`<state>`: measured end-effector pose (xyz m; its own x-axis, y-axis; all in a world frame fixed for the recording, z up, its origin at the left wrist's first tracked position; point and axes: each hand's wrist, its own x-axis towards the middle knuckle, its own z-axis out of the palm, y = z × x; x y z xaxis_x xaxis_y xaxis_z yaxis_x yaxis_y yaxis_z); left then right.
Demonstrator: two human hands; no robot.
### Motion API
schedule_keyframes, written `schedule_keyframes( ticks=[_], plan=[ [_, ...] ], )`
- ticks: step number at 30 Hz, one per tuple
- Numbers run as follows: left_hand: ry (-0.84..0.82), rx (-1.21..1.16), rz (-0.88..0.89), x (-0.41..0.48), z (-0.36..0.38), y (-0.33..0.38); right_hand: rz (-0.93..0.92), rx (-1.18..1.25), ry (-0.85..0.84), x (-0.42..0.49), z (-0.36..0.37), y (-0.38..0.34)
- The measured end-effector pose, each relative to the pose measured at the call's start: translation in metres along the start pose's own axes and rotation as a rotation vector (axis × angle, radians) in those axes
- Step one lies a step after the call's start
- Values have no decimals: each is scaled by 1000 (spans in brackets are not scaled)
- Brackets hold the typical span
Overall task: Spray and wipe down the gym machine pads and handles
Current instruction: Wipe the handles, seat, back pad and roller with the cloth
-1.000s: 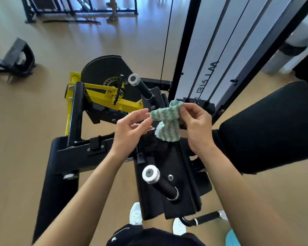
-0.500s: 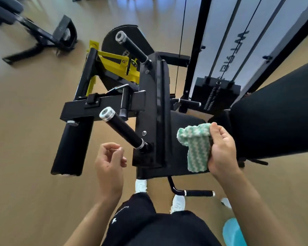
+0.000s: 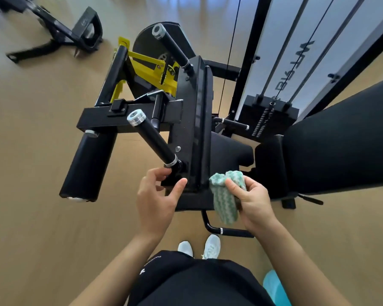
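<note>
Cloth sits bunched in your right hand, fingers gripping it; your left hand, loose and empty, is nearer the handle, which slants away leftward from its base.

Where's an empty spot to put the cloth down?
The seat pad is bare between the upright black plate and the back pad, itself bare. So is the floor left of the roller pad. Crowded: around the near handle, where the left hand is.

handle bar juts ahead-left, bare floor beyond; back pad crowds right
</note>
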<state>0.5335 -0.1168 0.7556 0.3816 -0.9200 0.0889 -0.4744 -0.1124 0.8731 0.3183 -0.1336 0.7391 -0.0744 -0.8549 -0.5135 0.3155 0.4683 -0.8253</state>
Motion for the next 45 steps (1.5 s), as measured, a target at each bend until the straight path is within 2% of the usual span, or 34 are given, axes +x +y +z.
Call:
schedule_keyframes(
  ticks=[6,11,13,17,20,23,26,29,31,36,45],
  plan=[
    [25,90,122,-3,6,-12,-103,-344,267,-2,3,2],
    [-15,60,156,9,3,-21,-191,-347,401,5,11,-12],
    [-23,59,172,15,1,-25,-243,-343,335,5,23,-13],
    [-10,112,224,21,-2,-27,-152,-305,7,-6,55,7],
    [32,193,256,19,0,-25,-180,-253,58,3,44,18],
    [102,242,300,12,8,-19,-213,-337,33,27,33,16],
    [139,266,387,6,23,-2,-123,-366,-152,49,43,16],
    [104,249,452,2,44,22,-31,-333,-332,64,52,27],
    [66,347,471,10,59,33,-14,-280,-356,68,57,32],
    [-20,775,498,37,78,41,-36,-225,-308,92,70,15],
    [39,828,498,37,83,35,105,-238,-344,187,83,-43]
  ],
)
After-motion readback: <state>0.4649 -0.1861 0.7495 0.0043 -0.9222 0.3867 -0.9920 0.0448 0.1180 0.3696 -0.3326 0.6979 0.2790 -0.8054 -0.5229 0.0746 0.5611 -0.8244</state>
